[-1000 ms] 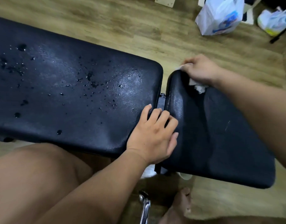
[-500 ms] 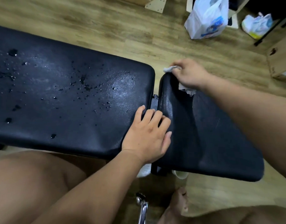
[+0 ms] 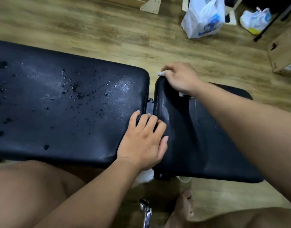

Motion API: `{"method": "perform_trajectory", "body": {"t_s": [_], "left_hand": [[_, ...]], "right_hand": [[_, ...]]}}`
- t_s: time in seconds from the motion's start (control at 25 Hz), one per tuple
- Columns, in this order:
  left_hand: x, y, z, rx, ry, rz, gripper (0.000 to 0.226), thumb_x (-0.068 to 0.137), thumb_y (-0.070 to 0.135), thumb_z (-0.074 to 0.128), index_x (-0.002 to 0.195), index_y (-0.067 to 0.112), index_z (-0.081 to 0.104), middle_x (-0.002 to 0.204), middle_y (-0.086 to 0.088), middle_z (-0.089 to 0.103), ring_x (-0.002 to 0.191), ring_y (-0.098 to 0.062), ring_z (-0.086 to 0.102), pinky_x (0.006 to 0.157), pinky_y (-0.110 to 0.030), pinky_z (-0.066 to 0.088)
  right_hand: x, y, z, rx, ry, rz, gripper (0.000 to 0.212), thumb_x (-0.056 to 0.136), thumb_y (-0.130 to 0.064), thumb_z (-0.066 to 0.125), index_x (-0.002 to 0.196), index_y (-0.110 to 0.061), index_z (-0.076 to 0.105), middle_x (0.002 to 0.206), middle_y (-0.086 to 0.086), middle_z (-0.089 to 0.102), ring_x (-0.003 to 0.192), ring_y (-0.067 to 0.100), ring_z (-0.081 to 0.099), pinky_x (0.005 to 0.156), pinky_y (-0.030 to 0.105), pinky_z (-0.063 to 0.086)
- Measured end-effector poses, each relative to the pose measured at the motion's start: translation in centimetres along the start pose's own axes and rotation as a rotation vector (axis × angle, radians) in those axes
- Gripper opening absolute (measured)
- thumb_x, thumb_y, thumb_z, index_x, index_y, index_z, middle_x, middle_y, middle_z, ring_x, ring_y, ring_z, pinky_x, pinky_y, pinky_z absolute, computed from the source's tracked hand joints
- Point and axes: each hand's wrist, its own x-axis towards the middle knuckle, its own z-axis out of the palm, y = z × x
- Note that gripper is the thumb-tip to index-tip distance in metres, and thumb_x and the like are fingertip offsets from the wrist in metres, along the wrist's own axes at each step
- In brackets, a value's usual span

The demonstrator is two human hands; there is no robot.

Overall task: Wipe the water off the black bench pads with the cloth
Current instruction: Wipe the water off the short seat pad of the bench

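While its fingers curl down over the far left corner of the short black padded seat cushion (image 3: 199, 145), the right hand (image 3: 181, 78) grips a crumpled white cloth (image 3: 161, 73) against that corner. One twisted end of the cloth pokes out past the knuckles, and another scrap shows under the wrist, lying on the seat cushion. The cushion's surface shines with a faint wet film along its left edge.

At the near left edge of the seat cushion, the left hand (image 3: 143, 142) lies flat with its fingers straight and relaxed, gripping nothing. Its fingertips and little finger rest on the cushion's edge. Its palm rests on the corner of the long black padded back cushion (image 3: 67, 112), which lies just left of the seat cushion across a narrow gap. A metal hinge bolt (image 3: 150, 102) shows in that gap. Many water droplets (image 3: 75, 92) dot the long cushion, thickest in the part nearer the seat cushion and sparser farther left.

Beyond the seat cushion, on the wood-plank floor (image 3: 108, 38), stand a white plastic shopping bag with blue print (image 3: 204, 18) and, farther right, a smaller white and yellow plastic bag (image 3: 255, 20). A brown cardboard box (image 3: 283, 55) sits off the cushion's far right. Below its near edge are a chrome frame tube (image 3: 147, 214) and a bare foot (image 3: 184, 206).
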Motion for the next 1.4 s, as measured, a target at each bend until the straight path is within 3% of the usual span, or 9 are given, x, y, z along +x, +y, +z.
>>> {"method": "perform_trajectory", "body": {"t_s": [0.12, 0.2, 0.32, 0.52, 0.68, 0.8, 1.04, 1.16, 1.4], "left_hand": [[0.0, -0.1, 0.2, 0.019, 0.016, -0.007, 0.037, 0.088, 0.040, 0.048, 0.107, 0.011, 0.060, 0.108, -0.011, 0.061, 0.103, -0.033, 0.054, 0.108, -0.053, 0.034], [-0.1, 0.0, 0.3, 0.025, 0.022, -0.010, 0.038, 0.089, 0.040, 0.048, 0.108, 0.010, 0.060, 0.110, -0.012, 0.061, 0.105, -0.033, 0.054, 0.108, -0.053, 0.033], [0.1, 0.0, 0.3, 0.023, 0.026, 0.005, 0.039, 0.089, 0.040, 0.047, 0.110, 0.009, 0.061, 0.111, -0.012, 0.061, 0.107, -0.033, 0.055, 0.109, -0.053, 0.033], [0.0, 0.0, -0.2, 0.039, -0.023, 0.006, 0.039, 0.089, 0.040, 0.047, 0.109, 0.009, 0.060, 0.109, -0.011, 0.061, 0.107, -0.033, 0.055, 0.109, -0.053, 0.033], [-0.1, -0.1, 0.0, 0.053, -0.012, -0.012, 0.039, 0.089, 0.039, 0.047, 0.108, 0.009, 0.061, 0.109, -0.011, 0.061, 0.106, -0.033, 0.056, 0.109, -0.052, 0.033], [0.1, -0.1, 0.1, 0.065, -0.002, -0.004, 0.039, 0.088, 0.039, 0.047, 0.108, 0.008, 0.060, 0.108, -0.012, 0.061, 0.104, -0.035, 0.057, 0.108, -0.053, 0.034], [-0.2, 0.1, -0.3, 0.101, -0.047, -0.003, 0.041, 0.089, 0.039, 0.048, 0.112, 0.008, 0.061, 0.111, -0.012, 0.061, 0.108, -0.033, 0.055, 0.108, -0.054, 0.033], [-0.1, 0.0, -0.1, 0.098, -0.033, -0.018, 0.040, 0.090, 0.038, 0.048, 0.112, 0.007, 0.061, 0.110, -0.011, 0.061, 0.107, -0.033, 0.055, 0.109, -0.053, 0.033], [0.0, 0.0, 0.0, 0.101, -0.029, 0.006, 0.041, 0.090, 0.038, 0.048, 0.112, 0.007, 0.062, 0.111, -0.012, 0.061, 0.106, -0.034, 0.056, 0.109, -0.053, 0.033]], "right_hand": [[-2.2, 3.5, -1.2, -0.008, 0.005, 0.074, 0.028, 0.095, -0.022, 0.044, 0.109, -0.013, 0.066, 0.094, 0.009, 0.071, 0.071, 0.017, 0.066, 0.056, 0.012, 0.044], [-5.3, 8.5, -4.1, -0.070, -0.027, 0.313, 0.031, 0.094, -0.031, 0.042, 0.095, -0.009, 0.062, 0.074, 0.015, 0.068, 0.050, 0.020, 0.061, 0.041, 0.019, 0.041], [-5.5, 10.1, -5.4, -0.209, -0.016, 0.473, 0.038, 0.091, -0.030, 0.036, 0.088, -0.002, 0.061, 0.085, 0.026, 0.063, 0.078, 0.037, 0.061, 0.061, 0.032, 0.041], [-1.3, 2.1, -0.1, 0.021, 0.095, 0.063, 0.032, 0.093, -0.025, 0.041, 0.108, -0.015, 0.068, 0.110, 0.016, 0.069, 0.101, 0.035, 0.062, 0.081, 0.033, 0.047], [-5.5, 9.3, -3.5, -0.114, 0.032, 0.198, 0.032, 0.097, -0.035, 0.043, 0.100, -0.012, 0.064, 0.094, 0.022, 0.070, 0.077, 0.035, 0.059, 0.059, 0.034, 0.039], [-8.4, 12.9, -6.8, -0.245, 0.059, 0.494, 0.029, 0.096, -0.024, 0.042, 0.103, -0.009, 0.066, 0.103, 0.027, 0.067, 0.086, 0.039, 0.058, 0.069, 0.037, 0.043], [-3.2, 4.3, -1.0, -0.112, 0.124, 0.028, 0.031, 0.092, -0.018, 0.042, 0.113, -0.014, 0.064, 0.109, 0.018, 0.068, 0.099, 0.038, 0.062, 0.081, 0.037, 0.048], [-5.4, 9.2, -3.5, -0.130, -0.008, 0.191, 0.029, 0.094, -0.014, 0.035, 0.107, -0.009, 0.060, 0.081, 0.022, 0.070, 0.070, 0.037, 0.067, 0.065, 0.037, 0.054], [-6.1, 12.1, -4.6, -0.203, 0.058, 0.421, 0.028, 0.090, -0.008, 0.041, 0.101, -0.004, 0.066, 0.101, 0.028, 0.066, 0.088, 0.041, 0.062, 0.077, 0.034, 0.049]]}}
